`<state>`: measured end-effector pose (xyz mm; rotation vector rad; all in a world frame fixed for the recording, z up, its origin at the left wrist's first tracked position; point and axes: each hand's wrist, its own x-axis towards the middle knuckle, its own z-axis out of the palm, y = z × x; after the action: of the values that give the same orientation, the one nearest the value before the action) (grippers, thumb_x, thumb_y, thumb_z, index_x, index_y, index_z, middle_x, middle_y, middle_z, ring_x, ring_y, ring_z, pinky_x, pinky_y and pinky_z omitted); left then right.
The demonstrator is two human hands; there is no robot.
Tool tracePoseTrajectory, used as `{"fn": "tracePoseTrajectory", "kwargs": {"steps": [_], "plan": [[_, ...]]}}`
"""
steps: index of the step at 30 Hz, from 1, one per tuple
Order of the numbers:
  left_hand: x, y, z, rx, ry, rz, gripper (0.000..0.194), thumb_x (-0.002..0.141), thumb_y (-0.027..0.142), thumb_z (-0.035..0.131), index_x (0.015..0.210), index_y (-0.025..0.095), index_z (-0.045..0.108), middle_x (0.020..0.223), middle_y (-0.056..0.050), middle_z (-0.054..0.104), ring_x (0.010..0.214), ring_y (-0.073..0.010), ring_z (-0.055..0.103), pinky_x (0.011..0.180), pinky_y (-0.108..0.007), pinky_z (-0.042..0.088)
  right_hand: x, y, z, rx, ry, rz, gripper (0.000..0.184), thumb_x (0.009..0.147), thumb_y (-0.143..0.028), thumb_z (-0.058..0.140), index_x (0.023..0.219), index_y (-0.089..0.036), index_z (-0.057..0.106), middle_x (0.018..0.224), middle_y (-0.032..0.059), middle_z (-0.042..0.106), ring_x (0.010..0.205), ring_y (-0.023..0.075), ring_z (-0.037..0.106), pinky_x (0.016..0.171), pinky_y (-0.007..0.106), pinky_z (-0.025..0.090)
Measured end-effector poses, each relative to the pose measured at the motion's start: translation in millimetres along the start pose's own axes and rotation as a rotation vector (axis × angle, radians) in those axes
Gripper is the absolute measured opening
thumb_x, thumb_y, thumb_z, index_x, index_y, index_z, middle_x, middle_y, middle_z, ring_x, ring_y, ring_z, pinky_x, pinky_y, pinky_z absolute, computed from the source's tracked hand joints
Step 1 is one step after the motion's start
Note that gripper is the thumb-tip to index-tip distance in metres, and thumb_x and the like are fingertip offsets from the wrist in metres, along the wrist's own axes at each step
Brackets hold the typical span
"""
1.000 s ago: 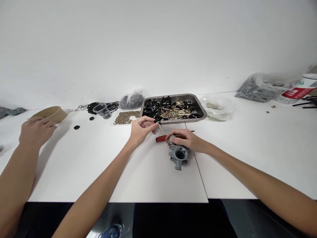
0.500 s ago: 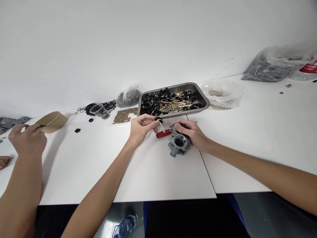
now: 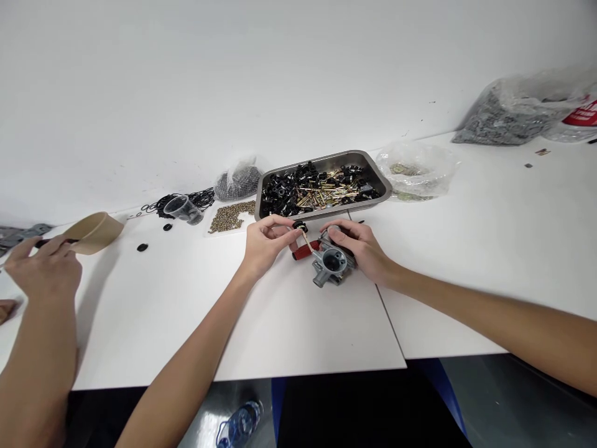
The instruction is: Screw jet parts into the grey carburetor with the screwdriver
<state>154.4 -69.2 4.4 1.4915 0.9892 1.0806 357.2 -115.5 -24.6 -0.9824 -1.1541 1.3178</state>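
My left hand (image 3: 267, 247) pinches a black-capped brass pin (image 3: 300, 226) between thumb and fingertips, the pin slanting down to the right. Its lower tip meets or lies just in front of the edge of a grey metal carburetor (image 3: 333, 261); I cannot tell whether it is inside. My right hand (image 3: 361, 247) grips the carburetor from its right side, round opening facing up toward me. A red handle (image 3: 304, 251) with a black end lies on the table between the hands, partly behind the carburetor.
Behind my hands stands a metal tray (image 3: 321, 215) of black caps and brass pins. Small brass parts (image 3: 229, 218), a plastic cup (image 3: 184, 210) and clear bags (image 3: 422, 171) flank it. A co-worker's hand (image 3: 44, 267) is at a tan container (image 3: 100, 233) on the left.
The carburetor has shifted slightly left and up, closer to the pin, and the pin's tip now overlaps its edge. The co-worker's hand has drawn left, and a dark tool shows in it.
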Motion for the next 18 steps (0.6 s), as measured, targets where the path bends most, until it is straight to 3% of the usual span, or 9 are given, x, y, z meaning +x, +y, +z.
{"fn": "tracePoseTrajectory", "kwargs": {"steps": [18], "plan": [[-4.1, 7.1, 4.4, -0.020, 0.004, 0.114, 0.028, 0.069, 0.026, 0.083, 0.083, 0.015, 0.060, 0.063, 0.000, 0.066, 0.050, -0.0172, 0.066, 0.049, -0.031, 0.055, -6.6, -2.0, 0.8, -0.047, 0.070, -0.139, 0.032, 0.088, -0.044, 0.065, 0.100, -0.015, 0.067, 0.077, 0.0006, 0.059, 0.069, 0.0103, 0.052, 0.062, 0.023, 0.041]]}}
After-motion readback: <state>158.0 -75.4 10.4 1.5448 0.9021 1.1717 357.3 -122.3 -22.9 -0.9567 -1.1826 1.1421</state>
